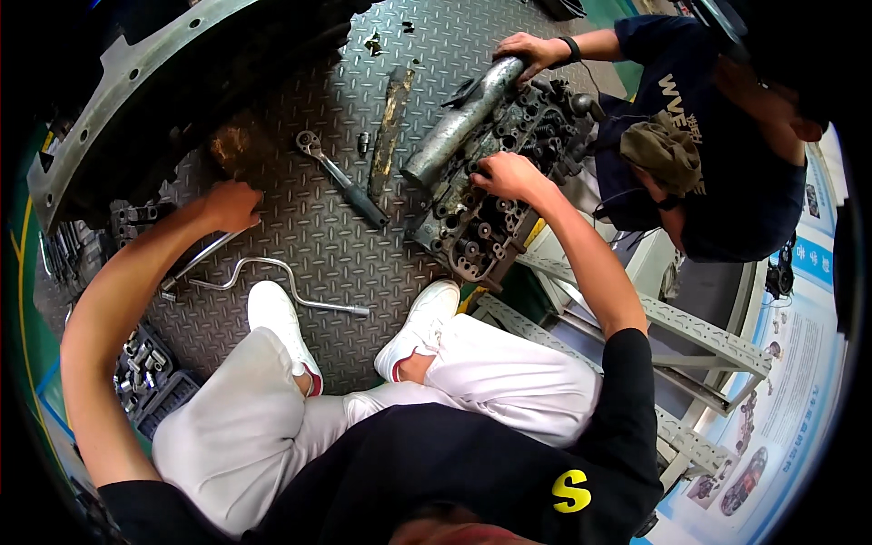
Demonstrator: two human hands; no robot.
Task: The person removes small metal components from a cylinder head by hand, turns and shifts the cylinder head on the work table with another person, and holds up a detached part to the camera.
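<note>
My left hand [232, 207] is curled closed, low over the tread-plate floor. A straight silver bar with a socket-like end [195, 262] runs up to its underside; whether the fingers grip it is hidden. With fingers bent together, my right hand [510, 176] touches the top of a greasy cylinder head [481, 227] at my right. Anything small in its fingertips cannot be made out. A thick grey metal tube [463, 129] lies along the cylinder head's far left side. Another person's hand [534, 54] rests on the tube's far end.
On the floor lie a ratchet wrench [343, 182], a small socket [364, 143], a worn strip [391, 127] and a bent speed handle [292, 280]. A large dark metal housing [136, 77] stands far left, a socket case [150, 377] near left. The other person holds an olive cloth [661, 154] beside a metal rack [699, 331].
</note>
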